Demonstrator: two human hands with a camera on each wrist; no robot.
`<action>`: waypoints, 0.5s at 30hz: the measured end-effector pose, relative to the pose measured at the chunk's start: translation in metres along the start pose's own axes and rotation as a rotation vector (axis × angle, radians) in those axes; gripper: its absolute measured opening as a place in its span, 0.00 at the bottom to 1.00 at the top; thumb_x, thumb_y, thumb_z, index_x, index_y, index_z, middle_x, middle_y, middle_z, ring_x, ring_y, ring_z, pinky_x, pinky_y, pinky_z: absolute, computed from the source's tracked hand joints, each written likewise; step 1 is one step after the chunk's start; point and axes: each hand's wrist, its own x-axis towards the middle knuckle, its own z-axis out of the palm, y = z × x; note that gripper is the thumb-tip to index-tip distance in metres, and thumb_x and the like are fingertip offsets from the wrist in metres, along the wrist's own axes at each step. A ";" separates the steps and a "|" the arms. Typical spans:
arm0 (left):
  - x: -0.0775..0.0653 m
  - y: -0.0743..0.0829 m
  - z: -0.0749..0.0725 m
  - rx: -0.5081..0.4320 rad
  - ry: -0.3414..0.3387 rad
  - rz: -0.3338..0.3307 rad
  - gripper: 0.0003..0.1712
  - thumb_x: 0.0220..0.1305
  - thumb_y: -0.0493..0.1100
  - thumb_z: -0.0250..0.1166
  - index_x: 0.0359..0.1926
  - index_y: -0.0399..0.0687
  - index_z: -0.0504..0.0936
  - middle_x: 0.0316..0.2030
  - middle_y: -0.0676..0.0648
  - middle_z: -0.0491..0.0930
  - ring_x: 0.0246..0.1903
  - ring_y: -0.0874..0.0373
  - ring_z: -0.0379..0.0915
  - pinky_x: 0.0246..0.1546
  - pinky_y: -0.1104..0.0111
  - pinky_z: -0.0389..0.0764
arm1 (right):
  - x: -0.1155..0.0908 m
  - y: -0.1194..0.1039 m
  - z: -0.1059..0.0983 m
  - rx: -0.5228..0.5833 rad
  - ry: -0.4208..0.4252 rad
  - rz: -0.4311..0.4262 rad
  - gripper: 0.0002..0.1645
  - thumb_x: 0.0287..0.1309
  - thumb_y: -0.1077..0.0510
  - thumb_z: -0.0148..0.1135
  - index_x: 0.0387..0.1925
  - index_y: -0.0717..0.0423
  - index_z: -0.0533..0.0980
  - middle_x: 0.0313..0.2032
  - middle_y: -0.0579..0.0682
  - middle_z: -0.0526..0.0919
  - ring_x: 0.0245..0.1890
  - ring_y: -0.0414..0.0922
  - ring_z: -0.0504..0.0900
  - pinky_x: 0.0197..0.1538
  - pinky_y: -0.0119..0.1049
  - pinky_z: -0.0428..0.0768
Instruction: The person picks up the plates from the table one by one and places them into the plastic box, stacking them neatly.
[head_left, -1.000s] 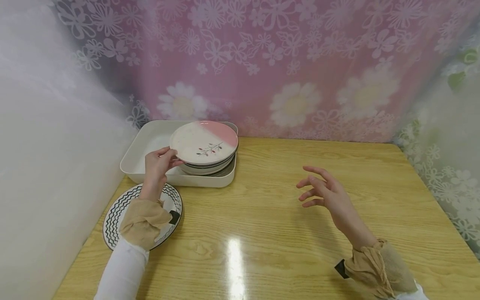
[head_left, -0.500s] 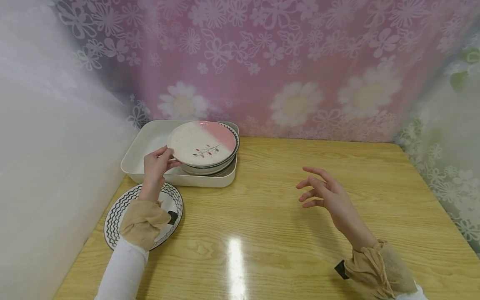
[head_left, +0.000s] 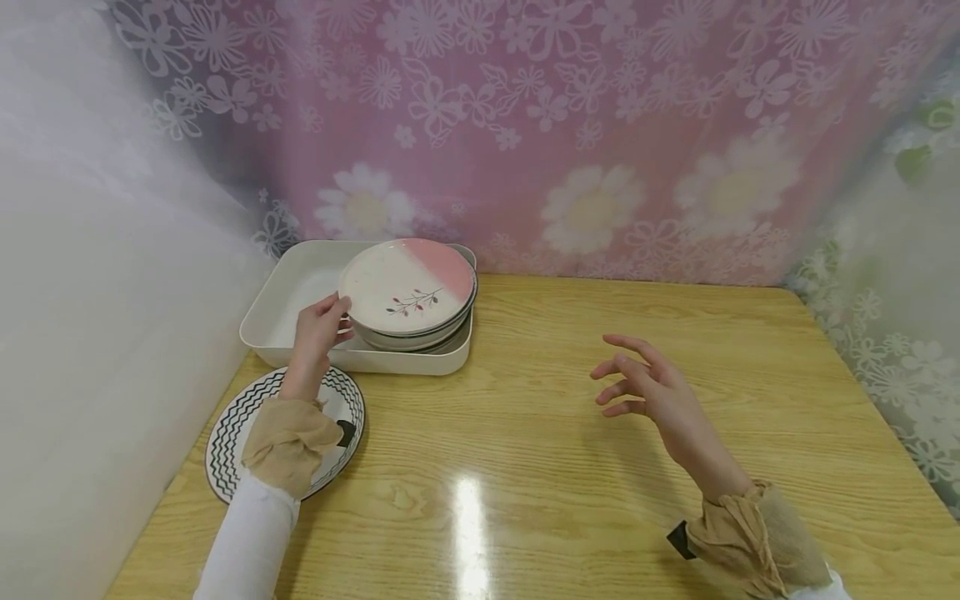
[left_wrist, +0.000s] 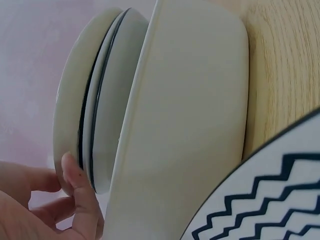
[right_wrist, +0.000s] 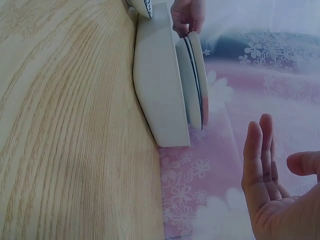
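Observation:
A white plate with a pink section and a leafy sprig (head_left: pixel 401 283) tops a stack of plates at the right of a white bin (head_left: pixel 397 361). My left hand (head_left: pixel 318 329) pinches its left rim. In the left wrist view the stacked plates (left_wrist: pixel 112 95) rise above the bin's edge, thumb and fingers at the near rim of the top one. My right hand (head_left: pixel 656 396) hovers over the table at the right with relaxed fingers, touching nothing. In the right wrist view its palm and fingers (right_wrist: pixel 260 165) show apart from the stack.
A white plate with black zigzags (head_left: pixel 228 442) lies on the wooden table (head_left: pixel 555 467) in front of the bin, partly under my left forearm. A flowered pink curtain (head_left: pixel 480 150) hangs behind the table. A pale sheet (head_left: pixel 97 292) borders the left side.
The pink-and-white plate slid slightly left, showing a patterned rim beneath, then shifted back right over it. My left hand stayed at its rim. The right hand barely moved.

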 end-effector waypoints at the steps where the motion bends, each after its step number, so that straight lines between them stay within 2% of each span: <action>1: 0.000 0.000 0.000 0.005 -0.019 0.002 0.30 0.78 0.48 0.52 0.75 0.41 0.65 0.43 0.52 0.71 0.34 0.66 0.72 0.35 0.82 0.82 | 0.000 0.000 0.000 0.002 0.000 0.002 0.29 0.79 0.46 0.47 0.74 0.50 0.62 0.45 0.47 0.84 0.38 0.49 0.87 0.41 0.45 0.89; 7: 0.001 0.000 0.000 0.017 -0.093 0.014 0.31 0.79 0.50 0.52 0.74 0.39 0.65 0.39 0.53 0.70 0.33 0.68 0.72 0.34 0.81 0.82 | -0.001 0.001 0.000 0.008 -0.002 0.017 0.28 0.79 0.47 0.48 0.73 0.50 0.62 0.45 0.48 0.84 0.38 0.51 0.87 0.41 0.45 0.89; 11: 0.003 0.000 0.000 0.029 -0.115 0.025 0.32 0.79 0.51 0.51 0.75 0.39 0.64 0.37 0.54 0.69 0.33 0.68 0.71 0.33 0.80 0.82 | -0.001 0.003 0.000 0.007 -0.008 0.024 0.28 0.79 0.47 0.47 0.74 0.50 0.62 0.46 0.52 0.83 0.40 0.54 0.86 0.42 0.45 0.89; 15: 0.003 -0.001 -0.003 0.058 -0.124 0.024 0.34 0.80 0.53 0.50 0.77 0.41 0.60 0.39 0.53 0.69 0.33 0.68 0.71 0.34 0.81 0.82 | -0.001 0.005 -0.001 0.021 -0.009 0.022 0.28 0.79 0.47 0.47 0.73 0.50 0.62 0.46 0.52 0.83 0.39 0.52 0.87 0.42 0.45 0.89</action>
